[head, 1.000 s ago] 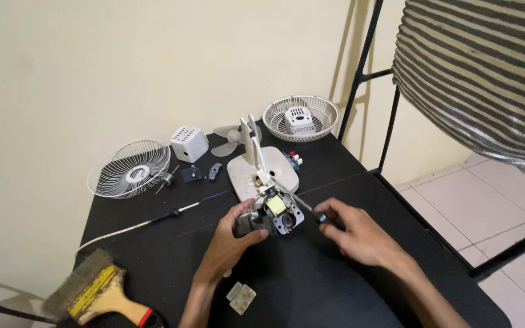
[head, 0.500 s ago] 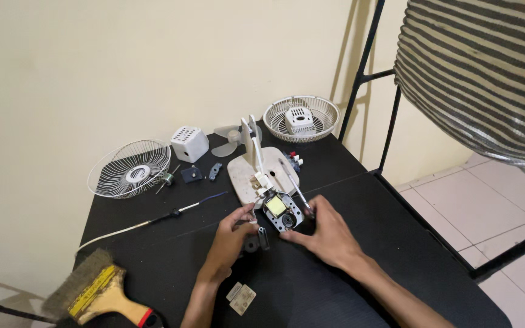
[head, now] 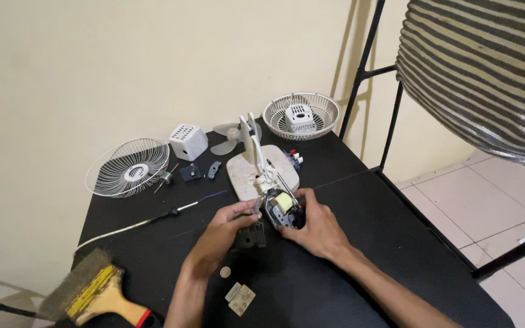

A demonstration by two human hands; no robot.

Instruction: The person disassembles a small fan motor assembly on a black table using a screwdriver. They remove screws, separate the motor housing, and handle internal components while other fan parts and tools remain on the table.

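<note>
A small fan motor [head: 282,208] with a yellow-wrapped coil is held over the black table [head: 396,255]. My left hand [head: 229,220] pinches its left side. My right hand [head: 312,223] wraps around its right side. The motor sits just in front of the white fan base [head: 245,173] with its upright neck. A dark plastic part [head: 251,235] lies on the table under my left hand.
A wire grille [head: 127,167], white motor cover [head: 188,141] and fan blade [head: 227,138] lie at the back. A second grille [head: 302,115] holds a white cover. A white cable [head: 135,226], a brush [head: 95,291], small plates [head: 239,299] and a coin-like disc [head: 225,272] lie near.
My right hand has moved left from the table onto the motor's right side. Both hands now close around the motor, which sits slightly nearer the fan base.
</note>
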